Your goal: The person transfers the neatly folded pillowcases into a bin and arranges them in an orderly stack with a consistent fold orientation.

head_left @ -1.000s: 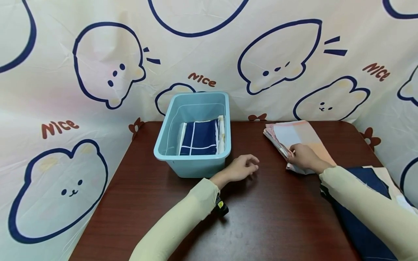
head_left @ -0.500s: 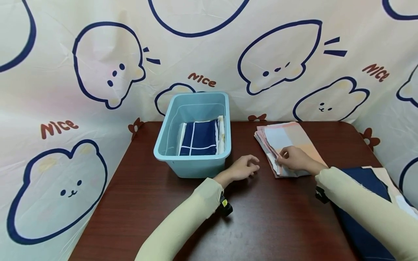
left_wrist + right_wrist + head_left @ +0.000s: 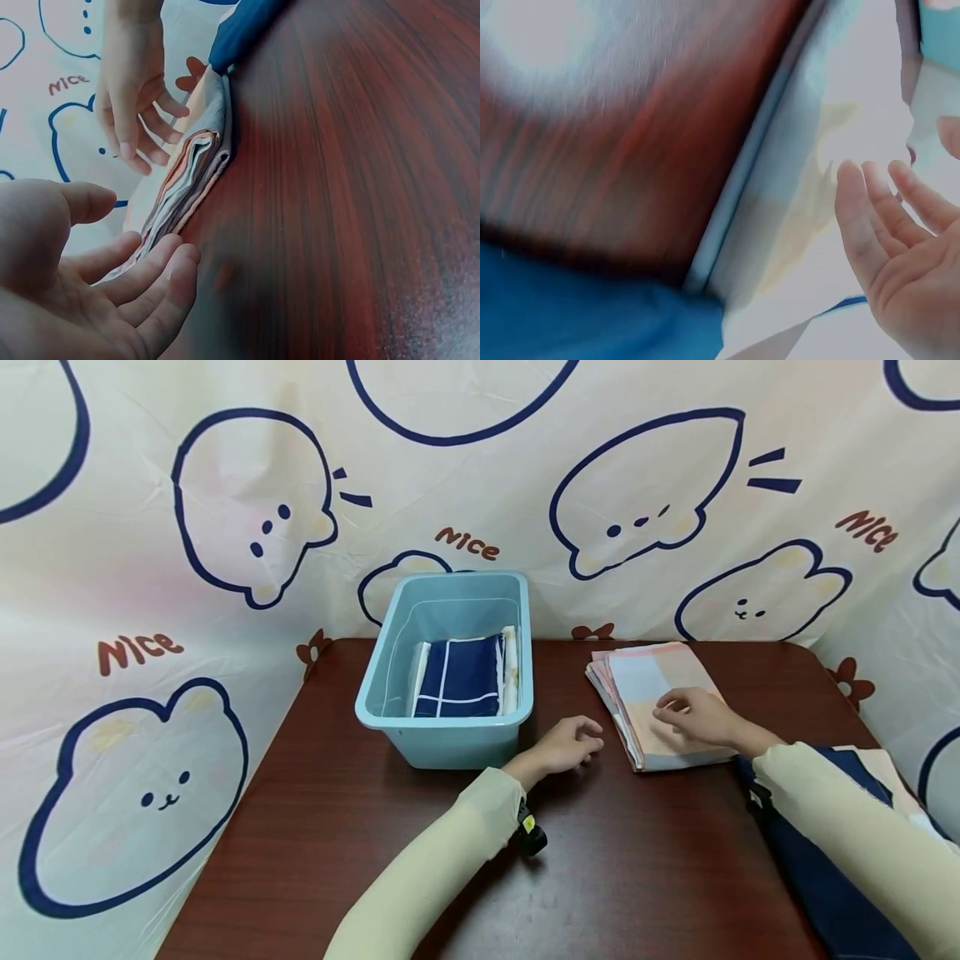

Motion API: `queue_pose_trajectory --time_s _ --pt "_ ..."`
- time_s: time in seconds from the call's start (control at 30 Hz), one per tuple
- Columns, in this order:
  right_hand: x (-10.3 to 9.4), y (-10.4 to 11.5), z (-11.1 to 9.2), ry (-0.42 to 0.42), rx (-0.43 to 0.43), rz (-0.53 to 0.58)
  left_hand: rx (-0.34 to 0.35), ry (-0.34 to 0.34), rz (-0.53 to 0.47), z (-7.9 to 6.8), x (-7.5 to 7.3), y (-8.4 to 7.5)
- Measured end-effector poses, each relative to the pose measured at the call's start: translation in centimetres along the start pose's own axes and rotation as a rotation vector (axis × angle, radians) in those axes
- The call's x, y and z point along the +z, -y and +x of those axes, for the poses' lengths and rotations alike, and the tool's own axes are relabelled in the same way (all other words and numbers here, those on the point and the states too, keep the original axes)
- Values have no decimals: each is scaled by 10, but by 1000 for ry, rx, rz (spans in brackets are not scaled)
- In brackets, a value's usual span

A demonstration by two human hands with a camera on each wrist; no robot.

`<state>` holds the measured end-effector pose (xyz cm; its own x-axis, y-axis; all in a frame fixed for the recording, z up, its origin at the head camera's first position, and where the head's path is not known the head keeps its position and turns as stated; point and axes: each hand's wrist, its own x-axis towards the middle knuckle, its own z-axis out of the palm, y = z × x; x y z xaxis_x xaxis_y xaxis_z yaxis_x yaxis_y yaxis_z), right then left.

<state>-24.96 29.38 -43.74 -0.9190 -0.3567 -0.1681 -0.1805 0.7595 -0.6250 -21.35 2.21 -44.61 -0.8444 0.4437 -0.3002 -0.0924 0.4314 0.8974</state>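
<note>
A folded cloth (image 3: 652,672) in pale pink, orange and grey checks lies on the right half of the table, its layered edges showing in the left wrist view. Over its right part hovers my right hand (image 3: 697,717), fingers loosely bent and holding nothing; in the right wrist view the fingers (image 3: 862,225) are spread apart. My left hand (image 3: 564,745) is held between the cloth and a light blue bin (image 3: 442,745), its fingers relaxed and nothing in them. In the left wrist view its fingertips (image 3: 180,266) overlap the near end of the cloth's folded edge.
Inside the bin stands a folded navy cloth (image 3: 472,672) with white lines, beside paler folded cloth. Another navy cloth (image 3: 832,877) with a cream part lies at the table's right side, partly under my right sleeve. A printed curtain (image 3: 480,468) hangs behind the dark wooden table (image 3: 637,868).
The checked cloth has shifted left and a little toward me. My right hand, which pinched its edge, has let go and moved back to the right. The left hand has barely moved.
</note>
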Motion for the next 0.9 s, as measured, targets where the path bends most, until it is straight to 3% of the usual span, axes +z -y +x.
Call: queue_pose_trajectory --time_s 0.3,0.47,0.63,0.9 --pt "-27 -29 -4 -114 126 -85 -30 -101 -50 4 2 -1" --pt "-36 -49 -9 -178 237 -150 -51 -101 -83 8 4 2" --pt "-38 -64 -11 -110 335 -142 -92 -82 -102 10 4 6" --pt "-37 -67 -9 -2 316 16 -85 -119 -185 13 3 6"
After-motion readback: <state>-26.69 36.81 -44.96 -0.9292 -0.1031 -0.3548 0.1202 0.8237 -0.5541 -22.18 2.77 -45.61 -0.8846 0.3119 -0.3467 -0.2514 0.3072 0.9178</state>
